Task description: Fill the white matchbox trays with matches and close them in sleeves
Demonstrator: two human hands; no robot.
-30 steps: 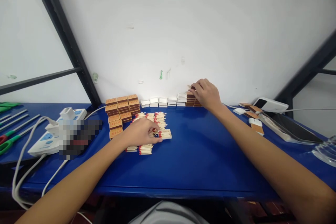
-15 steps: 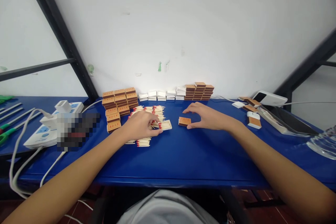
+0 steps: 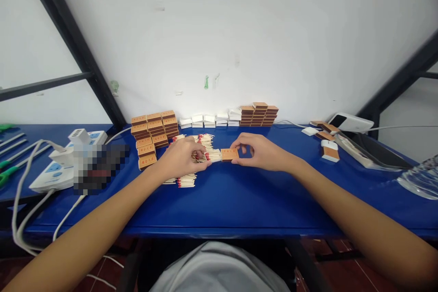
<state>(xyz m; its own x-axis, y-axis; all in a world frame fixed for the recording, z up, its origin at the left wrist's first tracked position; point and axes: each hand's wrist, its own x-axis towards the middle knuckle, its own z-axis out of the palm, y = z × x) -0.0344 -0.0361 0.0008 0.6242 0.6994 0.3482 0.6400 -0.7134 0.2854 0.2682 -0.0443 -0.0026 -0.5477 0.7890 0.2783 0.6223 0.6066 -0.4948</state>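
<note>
My left hand is closed on a white matchbox tray filled with matches, pinching its left end. In my right hand an orange-brown matchbox sleeve is gripped between thumb and fingers. The sleeve's left end meets the tray's right end; whether the tray has entered it I cannot tell. Loose red-tipped matches lie in bunches under and around my left hand, which partly hides them.
Stacked matchboxes stand at the back left. White trays and brown sleeves line the wall. On the left are a power strip and cables; on the right, a white device and a clear plastic item.
My right hand has moved left and taken hold of the sleeve, bringing it from the table up against the tray. My left hand still holds the tray in nearly the same place.
</note>
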